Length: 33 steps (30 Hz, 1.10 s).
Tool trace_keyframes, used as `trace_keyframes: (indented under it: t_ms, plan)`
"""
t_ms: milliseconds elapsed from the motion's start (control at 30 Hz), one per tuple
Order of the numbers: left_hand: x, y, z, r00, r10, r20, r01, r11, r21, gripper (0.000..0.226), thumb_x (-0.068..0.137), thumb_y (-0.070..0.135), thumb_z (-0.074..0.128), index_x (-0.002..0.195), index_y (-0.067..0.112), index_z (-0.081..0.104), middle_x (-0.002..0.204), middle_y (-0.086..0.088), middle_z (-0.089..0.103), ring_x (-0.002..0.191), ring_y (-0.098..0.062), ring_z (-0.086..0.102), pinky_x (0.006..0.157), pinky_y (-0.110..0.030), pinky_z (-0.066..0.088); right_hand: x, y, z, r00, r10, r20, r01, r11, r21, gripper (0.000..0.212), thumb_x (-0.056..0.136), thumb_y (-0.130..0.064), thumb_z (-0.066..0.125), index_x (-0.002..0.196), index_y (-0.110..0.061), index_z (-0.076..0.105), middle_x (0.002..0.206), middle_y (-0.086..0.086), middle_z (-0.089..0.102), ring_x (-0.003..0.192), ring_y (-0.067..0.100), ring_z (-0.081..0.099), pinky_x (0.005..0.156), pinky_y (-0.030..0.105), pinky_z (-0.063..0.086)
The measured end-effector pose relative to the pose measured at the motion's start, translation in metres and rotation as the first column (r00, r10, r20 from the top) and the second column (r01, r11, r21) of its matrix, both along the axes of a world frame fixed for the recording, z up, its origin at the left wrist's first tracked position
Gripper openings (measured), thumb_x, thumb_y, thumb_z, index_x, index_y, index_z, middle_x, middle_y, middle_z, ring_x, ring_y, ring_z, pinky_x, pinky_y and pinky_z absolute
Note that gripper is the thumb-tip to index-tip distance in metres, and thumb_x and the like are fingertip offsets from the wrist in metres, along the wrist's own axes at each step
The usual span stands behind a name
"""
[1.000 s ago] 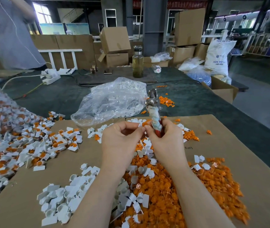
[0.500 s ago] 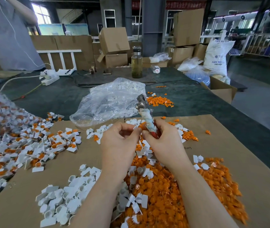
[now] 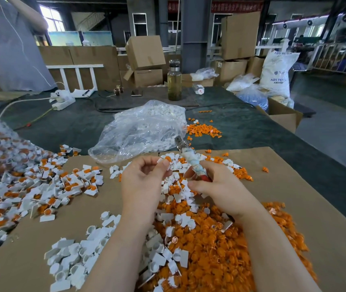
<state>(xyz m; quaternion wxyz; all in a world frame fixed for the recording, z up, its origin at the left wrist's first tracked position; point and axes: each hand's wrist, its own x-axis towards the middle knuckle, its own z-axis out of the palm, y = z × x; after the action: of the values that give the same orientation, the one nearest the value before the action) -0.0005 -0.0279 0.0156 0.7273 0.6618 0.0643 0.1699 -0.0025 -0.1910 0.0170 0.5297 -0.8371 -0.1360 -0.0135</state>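
My left hand pinches a small white plastic piece with an orange insert between thumb and fingertips. My right hand grips a tape-wrapped tool with a metal tip pointing up and away; its red handle end shows by my fingers. The two hands are a short gap apart. Below them lies a heap of orange caps mixed with white pieces. A pile of white pieces sits at lower left, and a spread of assembled white-and-orange pieces lies at the left.
Brown cardboard covers the near table. Behind it lie a clear plastic bag of white parts, loose orange caps, a glass bottle, a power strip. A person in grey stands far left. Boxes and sacks line the back.
My hands have drawn apart: the left one now holds the white-and-orange piece up clear of the tool, and the tool's tip has tilted further left.
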Motion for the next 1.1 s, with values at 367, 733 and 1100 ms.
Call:
trace_keyframes:
  t_ms: [367, 733, 1100]
  plan:
    - [0.002, 0.006, 0.001, 0.998, -0.032, 0.055, 0.032, 0.999, -0.003, 0.015, 0.091, 0.007, 0.068, 0.082, 0.018, 0.068, 0.067, 0.011, 0.071, 0.069, -0.007, 0.071, 0.063, -0.012, 0.052, -0.005, -0.001, 0.003, 0.978, 0.139, -0.158, -0.156, 0.982, -0.101, 0.019, 0.089, -0.024, 0.069, 0.105, -0.016, 0.064, 0.1, 0.014, 0.067, 0.082, 0.025, 0.064, 0.078, 0.04, 0.052]
    - [0.002, 0.01, 0.003, 0.997, -0.051, 0.062, 0.053, 0.998, -0.027, 0.013, 0.091, 0.004, 0.067, 0.082, 0.014, 0.067, 0.065, 0.01, 0.07, 0.063, -0.006, 0.069, 0.061, -0.012, 0.052, -0.003, 0.007, 0.0, 0.979, 0.124, -0.163, -0.142, 0.984, -0.108, 0.023, 0.082, 0.001, 0.059, 0.086, -0.02, 0.067, 0.052, -0.018, 0.055, 0.06, 0.011, 0.053, 0.05, 0.017, 0.041]
    - [0.003, 0.011, 0.0, 0.996, -0.082, -0.041, 0.077, 0.992, -0.103, 0.011, 0.09, 0.005, 0.068, 0.081, 0.012, 0.068, 0.065, 0.007, 0.071, 0.065, -0.009, 0.071, 0.073, -0.024, 0.058, -0.002, 0.007, -0.003, 0.984, 0.105, -0.141, -0.131, 0.973, -0.191, 0.023, 0.085, -0.002, 0.058, 0.083, -0.024, 0.065, 0.066, -0.013, 0.062, 0.06, 0.005, 0.056, 0.059, 0.024, 0.047]
